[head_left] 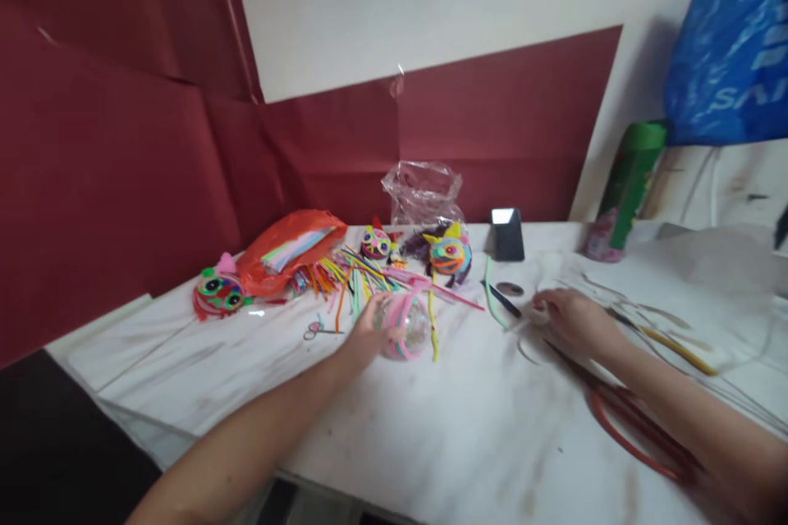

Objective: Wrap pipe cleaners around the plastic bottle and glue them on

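My left hand (368, 331) is wrapped round the side of a clear round ball (419, 330) banded with pink and green pipe cleaners. Over to the right, my right hand (565, 317) has its fingers drawn together low over the table, on something small and whitish that blur hides. A dark pen-like tool (503, 300) and a green pipe cleaner (491, 293) lie just left of that hand. Behind the ball is a loose heap of coloured pipe cleaners (360, 283). Small scissors (324, 332) rest left of my left hand.
Decorated animal-face balls stand at the left (220, 293) and back (449, 253). An orange plastic bag (289, 242), a phone (507, 236) and a green can (628, 193) line the rear. Wires and a yellow-handled tool (677, 350) lie right, near red-handled pliers-like handles (634, 435).
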A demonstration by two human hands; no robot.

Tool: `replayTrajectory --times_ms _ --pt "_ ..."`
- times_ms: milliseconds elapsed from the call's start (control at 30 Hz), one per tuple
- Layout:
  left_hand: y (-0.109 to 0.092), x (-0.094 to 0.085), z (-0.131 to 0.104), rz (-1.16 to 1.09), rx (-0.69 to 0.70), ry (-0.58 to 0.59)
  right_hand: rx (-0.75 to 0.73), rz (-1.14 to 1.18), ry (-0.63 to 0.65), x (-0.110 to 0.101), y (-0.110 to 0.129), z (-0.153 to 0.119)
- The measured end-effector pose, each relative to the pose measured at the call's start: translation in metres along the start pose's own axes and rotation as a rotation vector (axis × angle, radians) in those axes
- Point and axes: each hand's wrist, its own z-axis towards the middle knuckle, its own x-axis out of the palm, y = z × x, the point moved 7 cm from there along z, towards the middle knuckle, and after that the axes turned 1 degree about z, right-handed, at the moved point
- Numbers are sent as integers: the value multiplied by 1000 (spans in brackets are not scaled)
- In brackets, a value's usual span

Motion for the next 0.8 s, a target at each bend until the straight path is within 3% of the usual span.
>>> replayTrajectory --times_ms 100,167,333,433,500,600,800 --pt "-4 4 0 73 16 38 13 -47 66 4 9 -1" --pt "-9 6 -1 161 39 35 -57 -11 14 -2 25 -4" --pt "-16 9 -6 359 106 36 -253 248 -172 -28 101 -14" --pt "-19 12 -7 417 169 43 -451 293 -158 -29 156 -18" --pt "-20 13 -8 450 217 44 -507 313 -111 -22 179 -17" --pt "-24 15 -8 492 285 44 -500 356 -48 -8 191 -13" --pt "-26 16 -8 497 322 74 -436 462 3 9 187 -22"
